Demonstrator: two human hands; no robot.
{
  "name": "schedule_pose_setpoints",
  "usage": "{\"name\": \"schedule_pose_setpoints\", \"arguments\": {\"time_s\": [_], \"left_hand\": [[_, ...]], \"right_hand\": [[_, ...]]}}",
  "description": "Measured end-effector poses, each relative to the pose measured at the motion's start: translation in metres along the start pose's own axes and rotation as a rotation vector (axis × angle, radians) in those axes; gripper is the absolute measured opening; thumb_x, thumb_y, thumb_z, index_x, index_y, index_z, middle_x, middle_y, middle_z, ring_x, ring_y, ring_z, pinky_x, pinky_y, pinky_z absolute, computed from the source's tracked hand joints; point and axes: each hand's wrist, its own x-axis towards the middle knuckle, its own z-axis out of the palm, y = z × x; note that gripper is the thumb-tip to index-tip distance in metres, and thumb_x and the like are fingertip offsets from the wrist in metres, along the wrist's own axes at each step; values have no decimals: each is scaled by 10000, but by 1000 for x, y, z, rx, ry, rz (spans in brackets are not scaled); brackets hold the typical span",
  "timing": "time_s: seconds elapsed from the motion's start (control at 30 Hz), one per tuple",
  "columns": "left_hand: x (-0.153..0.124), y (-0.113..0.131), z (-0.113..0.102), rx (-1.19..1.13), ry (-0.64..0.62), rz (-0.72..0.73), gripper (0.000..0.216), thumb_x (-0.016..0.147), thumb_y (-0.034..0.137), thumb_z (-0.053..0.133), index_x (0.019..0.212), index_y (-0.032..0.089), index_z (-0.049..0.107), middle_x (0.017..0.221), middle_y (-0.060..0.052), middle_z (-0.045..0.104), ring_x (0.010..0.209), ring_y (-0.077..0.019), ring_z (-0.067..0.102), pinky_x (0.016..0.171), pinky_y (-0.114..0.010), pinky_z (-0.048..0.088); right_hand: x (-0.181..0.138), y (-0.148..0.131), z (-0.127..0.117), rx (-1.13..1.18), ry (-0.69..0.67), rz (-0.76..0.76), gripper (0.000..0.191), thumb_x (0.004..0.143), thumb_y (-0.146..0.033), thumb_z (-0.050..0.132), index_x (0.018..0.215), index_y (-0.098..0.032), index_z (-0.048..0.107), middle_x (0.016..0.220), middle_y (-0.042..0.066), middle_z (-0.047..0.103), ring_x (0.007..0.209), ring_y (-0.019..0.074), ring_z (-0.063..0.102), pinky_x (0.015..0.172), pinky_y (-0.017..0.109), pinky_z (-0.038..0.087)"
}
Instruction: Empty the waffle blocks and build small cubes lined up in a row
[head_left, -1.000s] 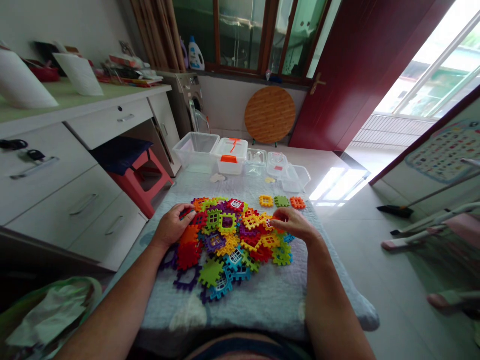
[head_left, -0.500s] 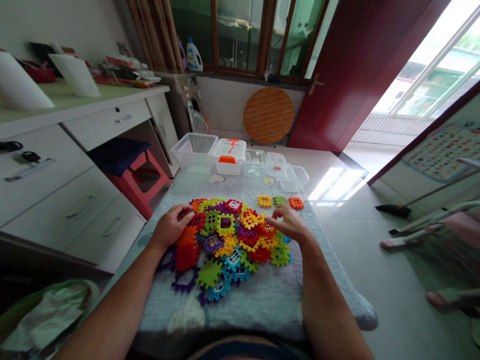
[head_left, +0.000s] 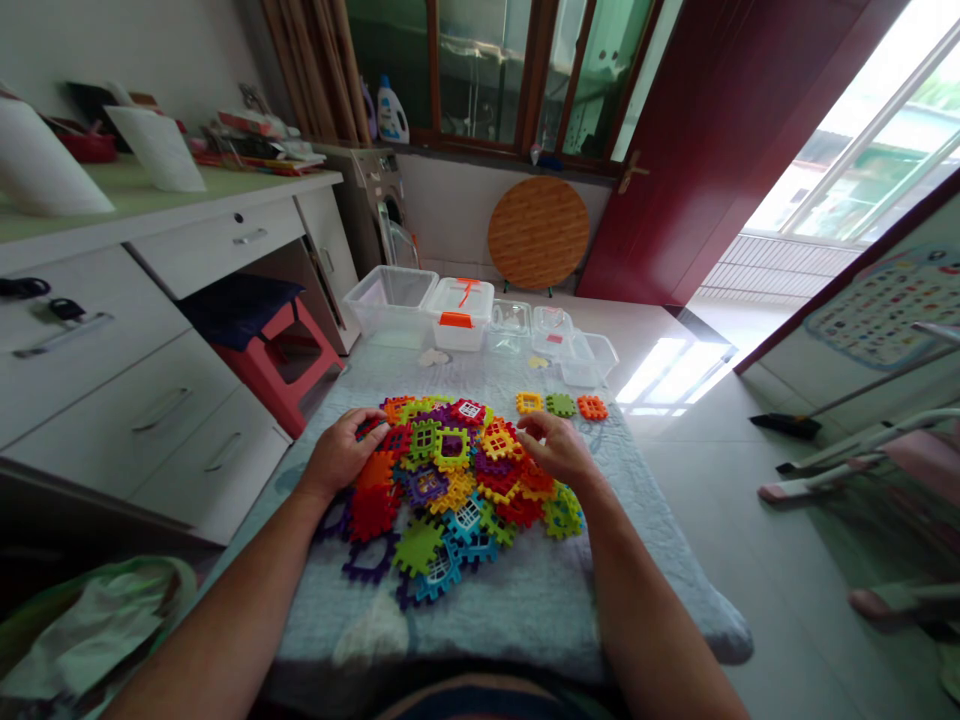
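A heap of colourful plastic interlocking building tiles [head_left: 450, 490] with notched edges lies on the cloth-covered table. Against the heap's left side rests my left hand [head_left: 343, 452], its fingers loosely spread beside red and orange tiles [head_left: 375, 500]. My right hand [head_left: 556, 447] reaches over the right side, thumb and index finger apart, next to a yellow window tile [head_left: 499, 438]; its fingertips touch the heap. Beyond that hand, a yellow tile [head_left: 529, 402], a green tile [head_left: 561, 404] and an orange tile [head_left: 592, 407] lie in a row. Tiles under my right palm are partly hidden.
Along the table's far edge stand an open clear bin [head_left: 390, 300], a lidded box with orange latches [head_left: 459, 315] and smaller clear containers [head_left: 551, 325]. A pink stool [head_left: 285, 350] is at the left by white drawers [head_left: 157, 400]. A round wooden board [head_left: 538, 232] leans at the back.
My right hand has moved left and inward over the heap, and its fingers have opened out. Yellow tiles by its fingertips have shifted. My left hand stays in place.
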Motion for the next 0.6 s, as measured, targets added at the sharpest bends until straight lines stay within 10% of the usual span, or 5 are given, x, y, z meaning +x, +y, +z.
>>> {"name": "schedule_pose_setpoints", "arguments": {"time_s": [0.13, 0.6], "left_hand": [[0, -1, 0, 5, -6, -2, 372, 814, 517, 497, 965, 205, 632, 1054, -81, 680, 1014, -249, 613, 971, -380, 445], [0, -4, 2, 13, 5, 22, 370, 819, 511, 494, 963, 203, 639, 1044, -77, 672, 1003, -242, 616, 956, -369, 455]], "right_hand": [[3, -2, 12, -88, -58, -155, 386, 732, -151, 596, 1113, -196, 631, 1093, 81, 650, 1047, 229, 546, 957, 387, 407], [4, -1, 12, -133, -202, -116, 374, 681, -253, 693, 1047, -190, 648, 964, 47, 510, 961, 217, 487, 923, 378, 414]]}}
